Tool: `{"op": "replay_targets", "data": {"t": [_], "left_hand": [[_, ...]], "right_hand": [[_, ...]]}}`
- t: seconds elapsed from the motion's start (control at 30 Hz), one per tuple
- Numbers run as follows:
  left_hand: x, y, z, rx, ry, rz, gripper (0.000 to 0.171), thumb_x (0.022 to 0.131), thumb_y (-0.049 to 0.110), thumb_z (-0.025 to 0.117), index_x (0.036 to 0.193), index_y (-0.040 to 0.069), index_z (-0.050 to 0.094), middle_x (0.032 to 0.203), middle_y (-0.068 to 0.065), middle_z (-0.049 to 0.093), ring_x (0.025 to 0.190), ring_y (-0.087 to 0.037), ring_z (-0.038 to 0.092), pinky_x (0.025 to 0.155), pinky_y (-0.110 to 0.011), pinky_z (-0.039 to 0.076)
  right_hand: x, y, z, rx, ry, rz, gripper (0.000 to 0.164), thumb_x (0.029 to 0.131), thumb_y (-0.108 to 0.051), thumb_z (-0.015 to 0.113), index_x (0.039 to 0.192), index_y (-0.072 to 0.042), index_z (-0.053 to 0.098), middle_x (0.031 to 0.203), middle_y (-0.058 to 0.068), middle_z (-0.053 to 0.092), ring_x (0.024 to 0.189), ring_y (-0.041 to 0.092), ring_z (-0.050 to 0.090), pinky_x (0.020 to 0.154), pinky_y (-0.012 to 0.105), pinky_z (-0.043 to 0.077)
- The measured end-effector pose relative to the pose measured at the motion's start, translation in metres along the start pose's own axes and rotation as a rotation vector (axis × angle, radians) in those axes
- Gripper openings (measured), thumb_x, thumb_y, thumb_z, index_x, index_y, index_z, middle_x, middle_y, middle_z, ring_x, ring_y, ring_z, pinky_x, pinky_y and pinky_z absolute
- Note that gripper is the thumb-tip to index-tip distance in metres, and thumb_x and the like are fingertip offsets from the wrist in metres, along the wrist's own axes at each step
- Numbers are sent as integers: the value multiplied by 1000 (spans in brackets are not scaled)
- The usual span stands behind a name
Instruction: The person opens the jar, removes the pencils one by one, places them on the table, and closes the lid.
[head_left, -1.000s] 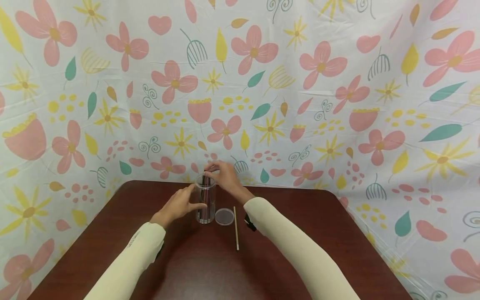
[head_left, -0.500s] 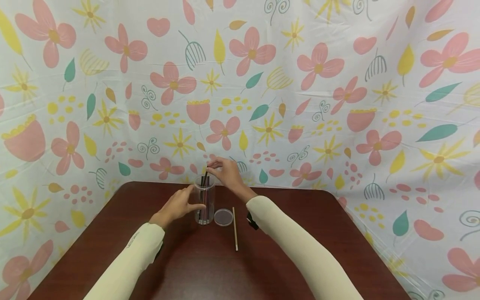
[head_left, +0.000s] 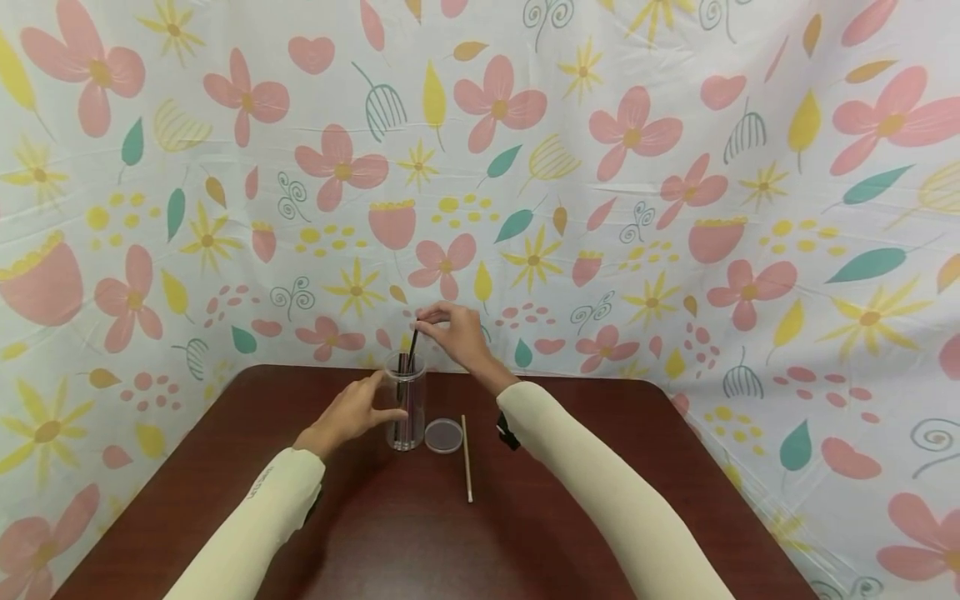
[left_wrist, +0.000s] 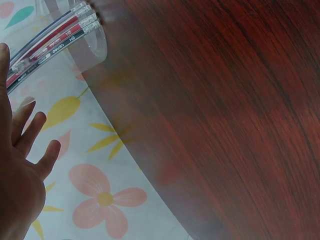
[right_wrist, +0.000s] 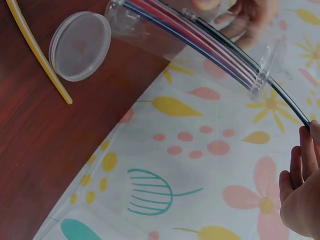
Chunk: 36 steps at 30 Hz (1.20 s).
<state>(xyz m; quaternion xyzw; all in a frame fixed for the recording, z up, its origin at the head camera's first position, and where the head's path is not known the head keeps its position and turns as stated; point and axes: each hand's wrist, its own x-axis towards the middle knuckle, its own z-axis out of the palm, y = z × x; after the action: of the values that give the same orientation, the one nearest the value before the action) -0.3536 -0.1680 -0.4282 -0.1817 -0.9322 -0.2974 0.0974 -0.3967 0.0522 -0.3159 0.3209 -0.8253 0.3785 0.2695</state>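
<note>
A clear plastic jar (head_left: 418, 417) stands upright on the table, with several pencils (left_wrist: 60, 37) in dark, red and blue inside it. My left hand (head_left: 347, 418) holds the jar from the left, thumb across its front and the other fingers behind. Above the jar's open mouth, my right hand (head_left: 457, 335) pinches the upper end of a dark pencil (head_left: 413, 343). That pencil leans to the right, its lower part still within the jar. In the right wrist view the dark pencil (right_wrist: 289, 104) sticks out past the rim toward the fingertips.
A round clear lid (head_left: 444, 436) lies flat just right of the jar. Beside it lies a pale yellow pencil (head_left: 467, 458), pointing toward the near edge. The dark red wooden table (head_left: 390, 533) ends at a flower-patterned cloth (head_left: 555, 250) behind.
My right hand has risen and moved slightly right, drawing the dark pencil partway up out of the jar. The left hand stays on the jar; the view has shifted slightly.
</note>
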Motion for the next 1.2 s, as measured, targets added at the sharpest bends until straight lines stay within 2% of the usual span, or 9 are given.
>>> {"op": "replay_targets", "data": {"t": [0.17,0.3,0.43,0.5,0.57,0.63,0.73,0.97,1.2], "left_hand": [[-1,-1,0,8,3,0,84,87,50,83,148,4,48,135,-17,65,125,-38,61,102,-57,50],[-1,-1,0,12,5,-1,82,86,51,83,146,5,50,133,-16,66,124,-37,62,101,-56,51],[-1,-1,1,5,5,0,79,86,51,83,144,6,51,133,-14,66,123,-36,62,101,-56,51],[-1,-1,1,-3,3,0,78,86,51,83,143,7,52,133,-14,66,124,-37,62,102,-56,51],[-1,-1,1,-9,1,1,77,86,51,83,142,8,53,133,-13,67,124,-36,62,103,-56,50],[0,-2,1,-8,1,1,76,86,52,83,141,8,53,132,-13,67,124,-36,62,102,-56,50],[1,-3,0,-3,1,1,77,86,52,83,141,8,53,132,-12,67,123,-34,63,102,-55,51],[1,-3,0,-19,0,-3,74,85,51,84,140,11,54,133,-10,67,125,-33,62,104,-54,50],[-1,-2,0,-4,10,12,74,85,53,83,139,11,55,132,-11,67,125,-34,62,102,-55,50]], "right_hand": [[3,-1,-6,-1,16,-29,16,93,-16,80,104,-6,79,98,6,80,88,20,77,63,28,58],[6,-2,-12,-3,22,-13,15,93,-16,81,104,-6,79,98,7,80,88,21,77,64,30,60],[9,-3,-18,-9,24,9,18,92,-18,81,105,-7,78,100,9,80,91,21,77,71,34,61],[11,-3,-22,-8,27,5,19,93,-19,81,107,-7,79,100,9,80,90,21,77,69,31,60],[14,-3,-25,1,35,-9,18,93,-17,81,108,-7,79,99,10,80,89,23,77,60,25,54],[16,-4,-28,-1,46,-29,18,93,-16,80,109,-7,79,99,10,80,86,23,77,50,21,42],[20,-4,-31,-18,67,-43,17,93,-16,80,109,-8,79,97,9,80,77,22,76,45,21,26],[23,-4,-42,-37,105,-40,22,94,-22,79,111,-9,79,97,7,80,66,24,70,46,22,26],[29,-4,-59,15,175,-50,23,95,-20,78,114,-8,78,98,9,80,70,28,73,52,22,25]]}}
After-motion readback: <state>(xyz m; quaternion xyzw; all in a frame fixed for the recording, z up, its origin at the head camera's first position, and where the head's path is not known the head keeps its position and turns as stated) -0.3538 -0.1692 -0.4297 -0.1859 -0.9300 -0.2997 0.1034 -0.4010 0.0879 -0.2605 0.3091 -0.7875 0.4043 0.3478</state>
